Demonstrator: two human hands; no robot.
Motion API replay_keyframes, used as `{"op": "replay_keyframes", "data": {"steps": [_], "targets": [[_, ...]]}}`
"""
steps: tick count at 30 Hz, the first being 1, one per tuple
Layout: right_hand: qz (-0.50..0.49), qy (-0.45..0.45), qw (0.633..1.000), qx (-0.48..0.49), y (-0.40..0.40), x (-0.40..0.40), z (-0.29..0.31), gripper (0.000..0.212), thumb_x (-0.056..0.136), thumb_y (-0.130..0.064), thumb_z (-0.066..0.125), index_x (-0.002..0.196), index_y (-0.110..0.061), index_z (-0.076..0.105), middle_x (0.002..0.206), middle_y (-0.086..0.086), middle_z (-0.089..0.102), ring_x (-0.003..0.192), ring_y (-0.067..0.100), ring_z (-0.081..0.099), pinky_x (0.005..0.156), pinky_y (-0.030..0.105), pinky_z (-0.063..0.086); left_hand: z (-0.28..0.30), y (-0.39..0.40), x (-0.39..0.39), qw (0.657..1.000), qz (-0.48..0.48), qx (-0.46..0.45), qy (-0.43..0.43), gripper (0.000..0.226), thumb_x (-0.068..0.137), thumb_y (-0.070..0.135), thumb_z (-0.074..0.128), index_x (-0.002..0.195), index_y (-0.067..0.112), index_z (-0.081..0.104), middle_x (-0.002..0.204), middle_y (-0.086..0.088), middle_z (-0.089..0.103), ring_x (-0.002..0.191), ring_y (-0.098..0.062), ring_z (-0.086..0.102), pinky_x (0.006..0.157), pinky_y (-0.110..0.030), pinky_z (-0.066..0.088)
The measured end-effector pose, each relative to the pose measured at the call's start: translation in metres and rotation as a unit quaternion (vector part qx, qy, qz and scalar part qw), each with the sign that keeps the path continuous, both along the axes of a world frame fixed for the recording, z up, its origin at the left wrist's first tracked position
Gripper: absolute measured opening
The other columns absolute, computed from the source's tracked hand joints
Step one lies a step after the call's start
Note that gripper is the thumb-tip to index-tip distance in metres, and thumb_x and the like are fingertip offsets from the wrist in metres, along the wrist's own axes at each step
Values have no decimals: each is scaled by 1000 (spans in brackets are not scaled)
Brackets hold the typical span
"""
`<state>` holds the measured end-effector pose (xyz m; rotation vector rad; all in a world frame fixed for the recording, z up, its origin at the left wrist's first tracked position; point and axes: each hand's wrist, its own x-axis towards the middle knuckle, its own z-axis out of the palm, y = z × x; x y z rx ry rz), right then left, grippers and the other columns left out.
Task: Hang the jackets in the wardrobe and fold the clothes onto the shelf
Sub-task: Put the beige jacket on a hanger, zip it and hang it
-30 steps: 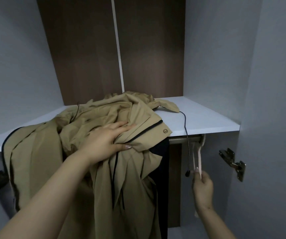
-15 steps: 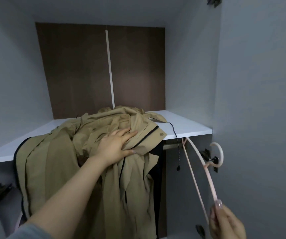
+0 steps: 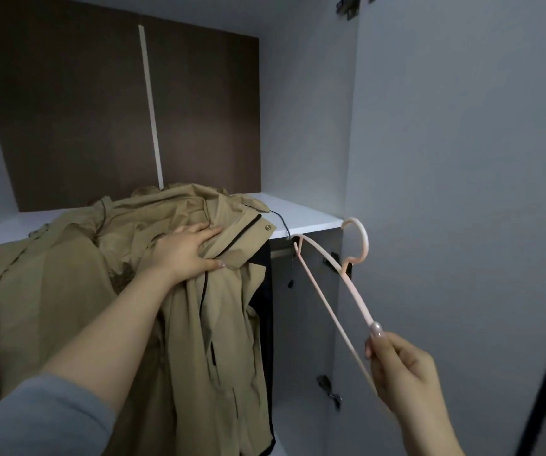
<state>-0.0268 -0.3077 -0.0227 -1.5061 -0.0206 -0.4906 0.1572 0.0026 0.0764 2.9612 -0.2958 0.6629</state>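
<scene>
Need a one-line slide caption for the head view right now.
Left hand presses the khaki jacket draped over the white shelf; right hand grips a pink hanger.

No text, label, brand, number or sign can be read anywhere in this view.

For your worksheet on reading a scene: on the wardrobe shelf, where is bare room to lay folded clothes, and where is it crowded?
Bare white shelf shows at the right end, between the tan jacket and the wardrobe's right wall. The shelf's middle and front edge are crowded: the jacket is heaped there under the left hand. The right hand holds the pink hanger.
</scene>
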Motion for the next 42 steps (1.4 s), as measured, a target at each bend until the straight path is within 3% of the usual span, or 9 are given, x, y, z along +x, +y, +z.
{"op": "replay_keyframes", "data": {"steps": [9, 14, 19, 29, 32, 34, 37, 39, 42], "targets": [[9, -53, 997, 48, 2, -33, 30, 45, 99, -33, 47, 57, -19, 50, 48, -5, 23, 42, 10, 16, 41, 17, 17, -2, 1, 2, 1000, -17, -4, -3, 80, 79, 65, 64, 149, 44, 30, 157, 9, 31, 143, -23, 27, 104, -36, 36], [58, -102, 991, 63, 14, -11, 64, 43, 102, -33, 45, 62, -17, 52, 49, -6, 22, 44, 13, 13, 45, 29, 11, -1, 0, -3, 1000, -26, 3, -2, 81, 79, 66, 63, 149, 44, 29, 157, 8, 31, 141, -22, 29, 103, -35, 38], [99, -153, 980, 78, 32, 50, 111, 23, 102, -30, 48, 92, -20, 66, 50, -8, 23, 41, 10, 16, 39, 19, 18, -5, -2, -8, 998, -48, 2, -30, 78, 79, 64, 64, 147, 40, 35, 153, 10, 37, 134, -17, 38, 101, -28, 39], [173, -237, 956, 17, 161, 217, 182, 31, 102, -33, 46, 73, -21, 50, 54, -5, 30, 47, 10, 24, 43, 22, 25, -9, 15, -6, 994, -94, 3, -57, 75, 81, 64, 61, 147, 42, 34, 154, 14, 33, 138, -9, 30, 106, -22, 31], [196, -208, 957, -54, 199, 259, 181, 31, 101, -26, 50, 71, -18, 49, 53, -11, 36, 51, 6, 32, 57, 24, 32, -1, 23, -12, 987, -134, -76, -39, 61, 84, 59, 62, 140, 40, 47, 144, 16, 46, 131, 1, 37, 105, -12, 29], [225, -152, 958, -87, 211, 280, 177, 35, 101, -25, 50, 66, -17, 49, 46, -13, 38, 43, 3, 32, 49, 19, 30, 12, 33, -18, 970, -168, -172, -32, 38, 88, 43, 67, 124, 32, 65, 123, 15, 63, 113, 8, 52, 98, -8, 37], [269, -95, 950, -129, 219, 296, 171, 39, 100, -29, 51, 63, -17, 49, 46, -5, 34, 33, 4, 25, 34, 15, 21, 42, 75, -15, 953, -27, -237, -186, 8, 86, 32, 68, 90, 38, 72, 92, 21, 69, 90, 5, 61, 76, -19, 49], [286, -87, 941, -160, 225, 298, 169, 35, 100, -30, 51, 68, -14, 51, 44, -6, 33, 31, 3, 24, 32, 16, 20, 65, 114, -2, 935, 164, -213, -232, 13, 85, 37, 64, 98, 39, 66, 103, 17, 67, 99, -4, 60, 78, -27, 49], [312, -70, 932, -169, 232, 301, 165, 31, 101, -28, 49, 75, -11, 51, 42, -6, 30, 30, 4, 21, 32, 16, 17, 68, 163, 27, 907, 389, -154, 45, 77, 84, 63, 55, 146, 23, 34, 148, -7, 40, 137, -30, 35, 109, -44, 33]]}}
